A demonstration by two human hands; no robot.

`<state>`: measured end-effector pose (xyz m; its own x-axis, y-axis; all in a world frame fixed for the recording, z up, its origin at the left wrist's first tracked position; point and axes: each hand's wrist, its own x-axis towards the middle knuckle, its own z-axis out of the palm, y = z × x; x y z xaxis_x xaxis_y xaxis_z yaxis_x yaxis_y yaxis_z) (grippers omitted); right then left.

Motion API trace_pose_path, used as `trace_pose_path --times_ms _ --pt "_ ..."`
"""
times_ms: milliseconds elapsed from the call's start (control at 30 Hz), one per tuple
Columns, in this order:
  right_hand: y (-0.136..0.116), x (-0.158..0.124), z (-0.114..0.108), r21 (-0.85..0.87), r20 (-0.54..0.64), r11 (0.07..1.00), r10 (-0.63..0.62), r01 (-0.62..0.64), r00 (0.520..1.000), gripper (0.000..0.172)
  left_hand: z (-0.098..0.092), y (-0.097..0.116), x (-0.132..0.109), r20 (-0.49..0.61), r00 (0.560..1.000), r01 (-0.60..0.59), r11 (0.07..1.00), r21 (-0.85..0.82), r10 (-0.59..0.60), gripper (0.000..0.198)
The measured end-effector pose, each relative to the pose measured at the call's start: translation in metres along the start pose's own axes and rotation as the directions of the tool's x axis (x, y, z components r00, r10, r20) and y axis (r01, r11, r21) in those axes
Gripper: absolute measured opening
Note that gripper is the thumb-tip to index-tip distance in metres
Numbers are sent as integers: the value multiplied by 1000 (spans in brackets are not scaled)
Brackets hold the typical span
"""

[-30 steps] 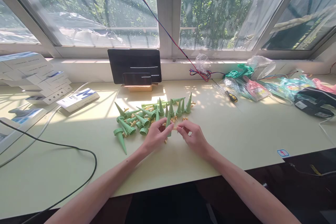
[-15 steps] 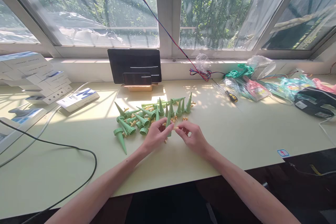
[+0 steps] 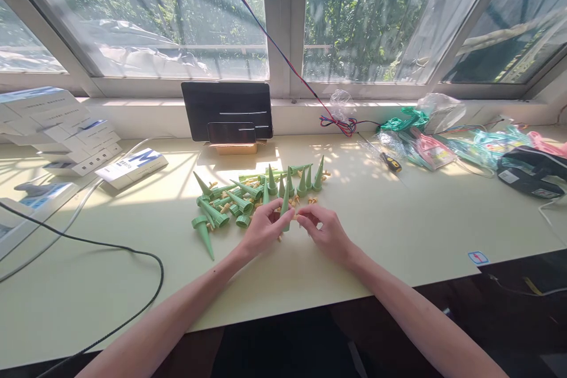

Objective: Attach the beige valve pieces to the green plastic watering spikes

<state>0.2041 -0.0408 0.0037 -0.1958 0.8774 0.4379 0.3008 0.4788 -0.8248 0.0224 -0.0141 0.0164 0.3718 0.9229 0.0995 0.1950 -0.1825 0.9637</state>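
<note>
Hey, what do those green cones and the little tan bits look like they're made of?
Green cones: likely moulded plastic, matte, uniform colour, identical shapes; same for the green cone in the left hand. Tan bits: too small to tell, possibly plastic or wood.

Lower half of the green cone (image 3: 286,205) is buried in the left hand (image 3: 263,227). The right hand (image 3: 326,230) pinches a yellowish bit (image 3: 296,216) at the cone's base, too small to identify, and how it meets the cone is hidden by fingertips. Both forearms are cut by the bottom edge. Bottom pieces of the cone pile (image 3: 237,198) are covered by the top ones, so no count. The phone (image 3: 231,133) hides the tablet's (image 3: 227,105) lower edge and most of the wooden stand (image 3: 234,149). Box stack (image 3: 57,124) and black cable (image 3: 133,253) run off left. Black bag (image 3: 531,172) is clipped on the right. Sticker (image 3: 477,258) print is unreadable. Plastic bag heap (image 3: 438,130) contents are unclear.
</note>
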Motion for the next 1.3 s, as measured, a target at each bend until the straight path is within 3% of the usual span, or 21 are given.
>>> trace_pose_path --times_ms 333,833,1300 --pt "2 -1 0 -36 36 998 -44 46 998 17 0 2 0 -14 1000 -2 1000 1 2 25" --pt "8 -1 1 -97 77 994 -33 40 996 33 0 0 0 15 1000 3 1000 3 -3 29" --pt "2 -1 0 -38 39 997 -70 72 997 18 1 0 0 3 1000 -13 1000 10 13 32"
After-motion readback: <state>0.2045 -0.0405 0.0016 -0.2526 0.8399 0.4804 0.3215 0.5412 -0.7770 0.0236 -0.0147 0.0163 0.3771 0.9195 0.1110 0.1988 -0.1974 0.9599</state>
